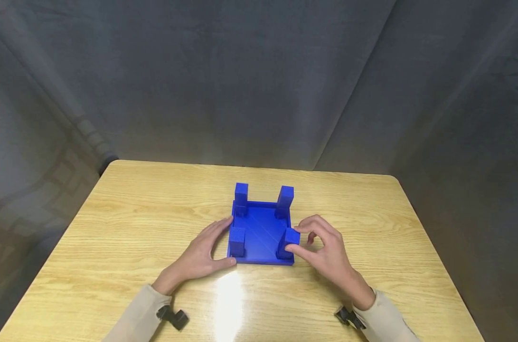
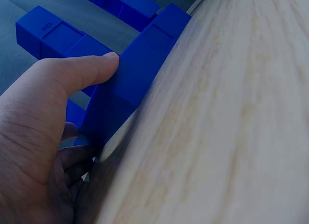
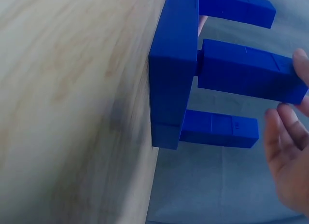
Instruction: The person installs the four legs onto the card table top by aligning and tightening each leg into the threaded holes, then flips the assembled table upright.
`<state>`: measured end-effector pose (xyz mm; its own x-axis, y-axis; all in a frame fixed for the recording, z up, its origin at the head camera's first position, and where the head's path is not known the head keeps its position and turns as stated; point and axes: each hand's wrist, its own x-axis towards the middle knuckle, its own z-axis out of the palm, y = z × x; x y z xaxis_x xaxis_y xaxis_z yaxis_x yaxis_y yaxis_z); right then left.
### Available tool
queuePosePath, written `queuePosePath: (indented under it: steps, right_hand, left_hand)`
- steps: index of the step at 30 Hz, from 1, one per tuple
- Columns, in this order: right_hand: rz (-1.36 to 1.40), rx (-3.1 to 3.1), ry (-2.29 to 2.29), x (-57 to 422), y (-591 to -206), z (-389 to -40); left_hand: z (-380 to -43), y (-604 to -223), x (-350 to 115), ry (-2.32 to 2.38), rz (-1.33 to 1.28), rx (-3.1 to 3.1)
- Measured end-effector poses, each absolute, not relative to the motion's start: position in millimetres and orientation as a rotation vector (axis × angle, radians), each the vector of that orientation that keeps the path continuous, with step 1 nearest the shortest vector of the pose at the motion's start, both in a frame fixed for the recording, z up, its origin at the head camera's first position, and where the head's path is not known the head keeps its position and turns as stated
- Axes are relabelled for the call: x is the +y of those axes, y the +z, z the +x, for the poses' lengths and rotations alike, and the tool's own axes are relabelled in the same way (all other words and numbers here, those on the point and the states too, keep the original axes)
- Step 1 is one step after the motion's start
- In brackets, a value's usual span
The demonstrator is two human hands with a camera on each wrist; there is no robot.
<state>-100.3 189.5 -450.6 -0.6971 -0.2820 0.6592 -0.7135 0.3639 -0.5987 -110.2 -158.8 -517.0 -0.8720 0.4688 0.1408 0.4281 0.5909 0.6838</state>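
A square blue base [image 1: 263, 237] with a low rim lies on the table, with blue square posts standing at its corners. My left hand [image 1: 203, 251] holds the base at its near left corner, the thumb on the near side and the fingers along the left side. Beside the thumb stands the near left post [image 1: 237, 242]. My right hand [image 1: 324, 247] pinches the top of the near right post [image 1: 286, 242] between thumb and fingers. In the right wrist view this post [image 3: 246, 72] leans a little, and a narrow neck shows between it and the base [image 3: 171, 89].
Two more posts, the far left post [image 1: 241, 197] and the far right post [image 1: 285, 197], stand at the back corners. Light wood tabletop [image 1: 156, 199] surrounds the base. A dark grey curtain [image 1: 224, 85] hangs behind the table and along its sides.
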Motion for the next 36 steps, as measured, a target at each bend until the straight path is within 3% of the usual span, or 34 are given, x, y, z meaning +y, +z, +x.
queuePosePath:
  steps: [19, 36]
  right_hand:
    - [1.024, -2.183, 1.267, 193.1, -453.1, -101.3]
    - [0.844, -2.262, 1.267, 192.2, -451.2, -97.1]
  left_hand:
    - [-110.3, -517.4, -159.6, 1.163, 0.776, 2.747]
    - [-110.6, -517.9, -159.3, 1.172, 0.783, 2.749]
